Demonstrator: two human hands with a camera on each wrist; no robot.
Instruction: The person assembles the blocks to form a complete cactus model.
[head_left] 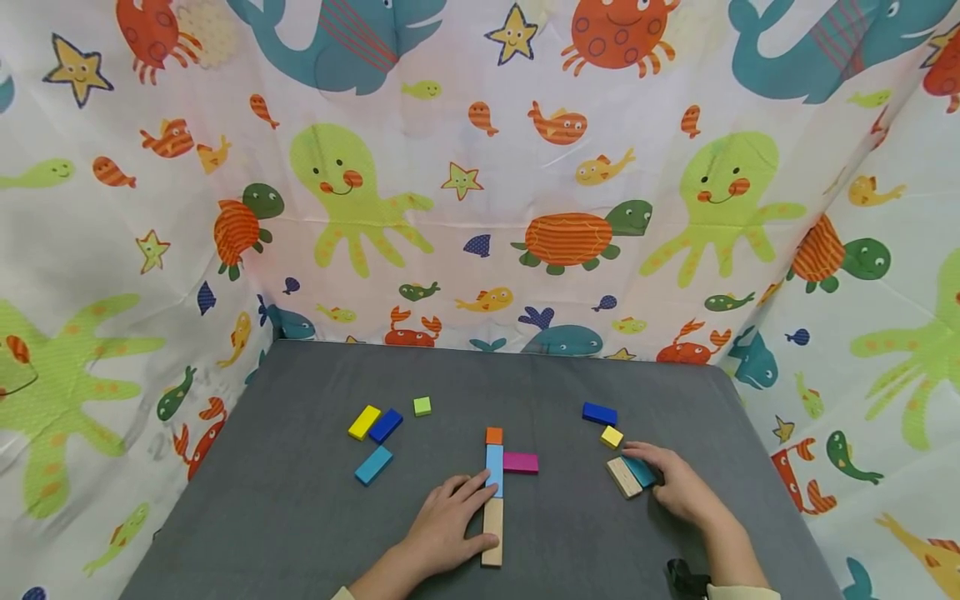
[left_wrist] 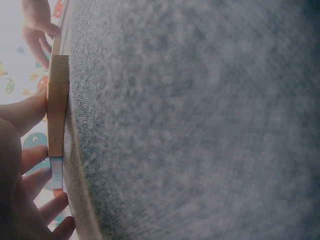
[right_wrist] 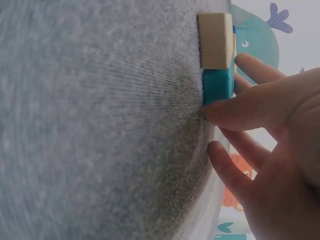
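Observation:
My left hand (head_left: 450,521) rests beside a line of blocks, its fingertips touching the light blue block (head_left: 494,460) and its thumb against the long plain wooden block (head_left: 492,537). An orange block (head_left: 494,436) tops that line, and a magenta block (head_left: 521,463) sticks out to the right from the light blue one. Over on the right, my right hand (head_left: 682,487) pinches a teal block (head_left: 640,472) between thumb and finger. Touching the teal block's left side is a plain wooden block (head_left: 623,478); both also show in the right wrist view, the teal one (right_wrist: 218,86) against my thumb.
Yellow (head_left: 364,422), dark blue (head_left: 386,426), medium blue (head_left: 373,465) and green (head_left: 422,406) blocks lie on the left of the grey table (head_left: 300,533). Behind the right-hand pair are a dark blue block (head_left: 600,414) and a small yellow block (head_left: 611,437). A patterned curtain (head_left: 450,225) surrounds the table.

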